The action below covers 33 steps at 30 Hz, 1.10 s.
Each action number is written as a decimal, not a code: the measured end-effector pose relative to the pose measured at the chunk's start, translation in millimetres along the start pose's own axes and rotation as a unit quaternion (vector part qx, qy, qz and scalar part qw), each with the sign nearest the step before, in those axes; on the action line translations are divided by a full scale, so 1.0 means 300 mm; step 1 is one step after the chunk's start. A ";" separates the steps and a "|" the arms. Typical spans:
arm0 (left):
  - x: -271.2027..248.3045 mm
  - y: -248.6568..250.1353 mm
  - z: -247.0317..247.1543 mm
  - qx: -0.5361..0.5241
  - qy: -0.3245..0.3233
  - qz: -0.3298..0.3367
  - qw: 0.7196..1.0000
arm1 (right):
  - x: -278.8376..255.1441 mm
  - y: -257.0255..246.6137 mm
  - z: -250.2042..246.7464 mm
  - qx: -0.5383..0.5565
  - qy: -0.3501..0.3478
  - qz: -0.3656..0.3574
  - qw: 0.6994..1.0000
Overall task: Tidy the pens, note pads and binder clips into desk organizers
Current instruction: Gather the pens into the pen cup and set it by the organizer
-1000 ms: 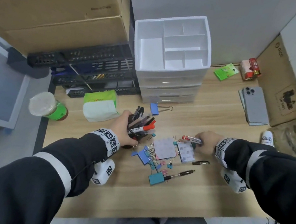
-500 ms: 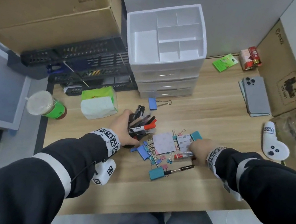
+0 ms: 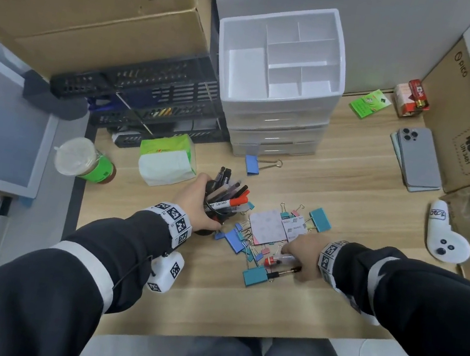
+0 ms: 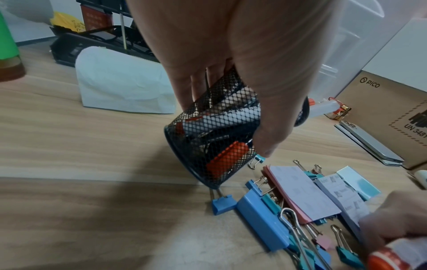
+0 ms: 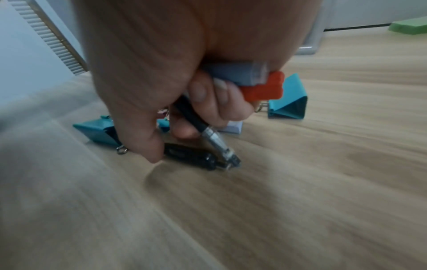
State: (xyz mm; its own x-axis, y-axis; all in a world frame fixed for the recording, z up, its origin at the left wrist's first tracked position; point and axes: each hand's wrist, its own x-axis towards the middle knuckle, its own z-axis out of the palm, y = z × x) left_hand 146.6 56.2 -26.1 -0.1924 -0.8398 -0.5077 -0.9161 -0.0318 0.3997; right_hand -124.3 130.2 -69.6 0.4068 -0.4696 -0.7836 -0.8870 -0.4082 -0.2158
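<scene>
Wooden desk [image 3: 335,175], light grain, is sitting against a pale wall; a grey floor strip is showing past its edge at 9 o'clock.

Left hand [image 3: 193,202] is curling its fingers and thumb around the black mesh pen cup [image 4: 215,138], tilted, with its base edge touching the desk; pens are sticking out of its mouth.

Right hand [image 3: 303,256] is gripping a red-capped marker [image 3: 277,260] and a black pen [image 5: 203,126] together, fingers curled; the pen's tip is meeting the desk. Thumb is touching a second black pen [image 3: 283,273] lying flat.

Note pads [image 3: 267,226] are lying between the two hands, with binder clips [image 3: 234,239] scattered touching and around them; one large teal clip [image 3: 255,276] is just beside the flat pen.

White drawer organizer [image 3: 283,62], compartments open-topped, is standing at 12 o'clock. Black mesh trays [image 3: 153,103] and cardboard box [image 3: 86,0] at 11 o'clock. Tissue pack [image 3: 165,160] and lidded cup [image 3: 82,160] at 10 o'clock. Phones [image 3: 418,159] and white controller [image 3: 445,239] at 2 o'clock.
</scene>
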 end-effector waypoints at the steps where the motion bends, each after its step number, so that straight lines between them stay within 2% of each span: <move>1: -0.002 -0.003 0.000 0.001 0.001 0.000 1.000 | 0.005 -0.012 0.007 -0.005 -0.003 -0.001 1.000; 11: -0.010 -0.038 0.001 0.006 0.000 -0.005 1.000 | 0.017 -0.016 0.000 -0.022 -0.033 0.007 0.999; 15: 0.006 -0.030 -0.005 0.000 -0.003 -0.002 1.000 | -0.009 0.022 -0.028 0.015 -0.046 0.025 0.999; 21: 0.024 -0.013 -0.015 -0.005 -0.003 0.003 1.000 | -0.023 0.102 -0.060 0.150 -0.059 0.060 0.985; 28: 0.025 -0.017 -0.012 0.005 -0.002 0.007 1.000 | -0.008 0.117 -0.101 0.340 0.020 0.100 0.935; 31: 0.024 -0.020 -0.013 0.005 -0.005 0.004 1.000 | 0.007 0.100 -0.118 0.421 0.040 0.117 0.899; 33: 0.024 -0.020 -0.014 0.005 -0.004 0.001 1.000 | 0.011 0.088 -0.135 0.490 0.029 0.117 0.863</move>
State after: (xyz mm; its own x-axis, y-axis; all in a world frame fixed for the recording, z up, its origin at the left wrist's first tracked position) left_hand 152.3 48.1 -28.9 -0.1975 -0.8353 -0.5131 -0.9191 -0.0243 0.3933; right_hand -137.4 86.1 -54.4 0.1756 -0.5002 -0.8479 -0.6936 0.5483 -0.4671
